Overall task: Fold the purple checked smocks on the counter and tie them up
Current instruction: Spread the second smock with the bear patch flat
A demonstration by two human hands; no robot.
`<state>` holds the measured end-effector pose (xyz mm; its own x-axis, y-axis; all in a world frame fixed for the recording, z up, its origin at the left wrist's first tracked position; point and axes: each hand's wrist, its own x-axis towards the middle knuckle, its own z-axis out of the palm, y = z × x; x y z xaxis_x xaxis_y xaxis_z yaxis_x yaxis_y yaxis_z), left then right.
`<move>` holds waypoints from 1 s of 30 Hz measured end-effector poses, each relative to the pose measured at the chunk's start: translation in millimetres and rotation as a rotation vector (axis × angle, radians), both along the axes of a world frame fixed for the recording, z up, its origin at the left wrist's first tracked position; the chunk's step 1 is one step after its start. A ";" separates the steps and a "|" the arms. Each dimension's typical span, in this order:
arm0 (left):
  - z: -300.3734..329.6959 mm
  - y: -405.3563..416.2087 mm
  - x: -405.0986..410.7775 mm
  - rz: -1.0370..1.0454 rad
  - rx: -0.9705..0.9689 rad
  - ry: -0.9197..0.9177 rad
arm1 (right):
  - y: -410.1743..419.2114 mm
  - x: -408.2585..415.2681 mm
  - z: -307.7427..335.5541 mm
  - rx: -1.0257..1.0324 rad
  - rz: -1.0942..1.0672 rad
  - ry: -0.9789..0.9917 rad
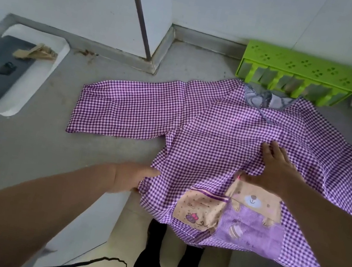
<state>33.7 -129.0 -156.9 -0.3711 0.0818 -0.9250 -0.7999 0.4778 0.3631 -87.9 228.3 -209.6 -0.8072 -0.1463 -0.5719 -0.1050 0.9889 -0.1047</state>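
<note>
Grey counter [36,140]: runs the width of the view, meeting white walls at the rear; its front edge falls off near the person's legs.

Purple checked smock [227,142]: spread front-up on the counter, right of centre. One sleeve [125,111] lies extended flat to the left. The hem overhangs the front edge of the counter. Neck opening sits at the rear, touching or just in front of the green rack. A patch pocket [233,215] with a bear picture is on the lower front.

White sink [18,69]: set into the counter at far left, holding dark water or a dark base, with a scrap of brown paper [36,52] at its rear.

Green rack [296,74]: perforated plastic, standing against the rear wall behind the smock's collar.

Right hand [278,171]: palm down on the smock's chest, fingers straight and spread wide, thumb at the pocket's upper edge, pressing the cloth flat.

Left hand [132,178]: at the smock's left side edge, fingers tucked beneath the fabric, thumb on top, holding the edge
</note>
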 end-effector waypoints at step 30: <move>-43.9 -16.1 -68.2 -0.948 -0.712 0.692 | -6.3 -2.8 0.5 -0.026 0.076 0.130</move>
<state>-34.5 -145.0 -200.7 -0.8383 0.1506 -0.5240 0.1771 0.9842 -0.0005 -90.6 222.0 -209.1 -0.8601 -0.2231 -0.4588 -0.1936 0.9748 -0.1112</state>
